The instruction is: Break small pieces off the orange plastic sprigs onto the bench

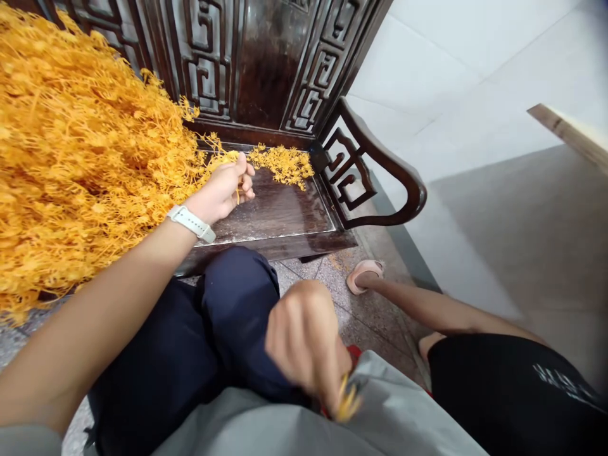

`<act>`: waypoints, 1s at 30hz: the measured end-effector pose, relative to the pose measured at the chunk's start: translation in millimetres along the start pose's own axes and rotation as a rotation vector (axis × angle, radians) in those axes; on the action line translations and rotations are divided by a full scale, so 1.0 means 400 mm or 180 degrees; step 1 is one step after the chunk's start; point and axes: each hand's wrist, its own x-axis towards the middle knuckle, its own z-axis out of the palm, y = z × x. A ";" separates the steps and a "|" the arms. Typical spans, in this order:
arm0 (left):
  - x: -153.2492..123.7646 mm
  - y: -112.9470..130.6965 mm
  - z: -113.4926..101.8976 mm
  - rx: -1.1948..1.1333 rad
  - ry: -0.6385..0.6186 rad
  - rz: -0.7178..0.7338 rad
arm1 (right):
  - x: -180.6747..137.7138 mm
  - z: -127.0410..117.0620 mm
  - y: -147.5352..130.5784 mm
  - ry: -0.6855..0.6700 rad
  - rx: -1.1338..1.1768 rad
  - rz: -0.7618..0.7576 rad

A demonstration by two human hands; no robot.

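My left hand [232, 183], a pale watch strap on its wrist, is over the dark wooden bench seat [285, 218]. Its fingers are curled, with a thin yellow-orange plastic strand between them. A large heap of yellow-orange plastic sprigs [90, 164] lies just left of it, and a smaller pile of sprigs [285, 164] lies beyond its fingertips. Blurred by motion, my right hand [304, 335] is closed above my lap. A small yellow-orange plastic sprig [349, 402] pokes out at its fingertips; the rest of it is hidden.
The bench has a carved backrest [266, 63] and a curved armrest [380, 171] on the right. Another person's leg [427, 307], with a pink slipper [365, 275], is close on my right. A wooden board edge [565, 133] juts in at far right.
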 end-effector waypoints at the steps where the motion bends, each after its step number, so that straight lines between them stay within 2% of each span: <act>1: -0.008 -0.004 0.004 0.0076 -0.0041 0.0018 | -0.001 -0.031 -0.007 0.0482 0.0291 -0.0492; 3: -0.022 -0.011 0.015 0.0261 -0.0106 0.0098 | 0.016 -0.088 -0.008 0.1823 0.0756 -0.1224; 5: -0.034 -0.017 0.027 0.0524 -0.0165 0.0253 | 0.044 -0.121 0.008 0.2858 0.1077 -0.1297; 6: -0.041 -0.020 0.033 0.0690 -0.0194 0.0357 | 0.055 -0.125 0.018 0.3122 0.1175 -0.1187; 8: -0.056 -0.027 0.048 0.1064 -0.0317 0.0591 | 0.063 -0.120 0.030 0.3238 0.1229 -0.0959; 10: -0.078 -0.036 0.065 0.1467 -0.0507 0.0843 | 0.056 -0.114 0.022 0.3266 0.1072 -0.0940; 12: -0.107 -0.048 0.082 0.1903 -0.0673 0.1141 | 0.042 -0.118 -0.005 0.3519 0.0723 -0.1004; 15: -0.153 -0.072 0.102 0.2484 -0.0872 0.1593 | 0.020 -0.137 -0.053 0.4183 -0.0214 -0.1216; 17: -0.175 -0.092 0.107 0.2745 -0.1141 0.1750 | 0.009 -0.145 -0.077 0.4439 -0.1018 -0.1375; 19: -0.187 -0.111 0.107 0.2903 -0.1338 0.1782 | 0.000 -0.145 -0.090 0.4453 -0.1826 -0.1406; 22: -0.188 -0.128 0.102 0.2936 -0.1322 0.1761 | -0.010 -0.141 -0.093 0.4287 -0.2670 -0.1146; 24: -0.185 -0.125 0.099 0.2900 -0.1311 0.1722 | -0.016 -0.142 -0.089 0.4260 -0.2772 -0.1072; 30: -0.187 -0.098 0.114 0.2690 -0.1425 0.1441 | -0.026 -0.165 -0.085 0.4570 -0.2054 -0.1575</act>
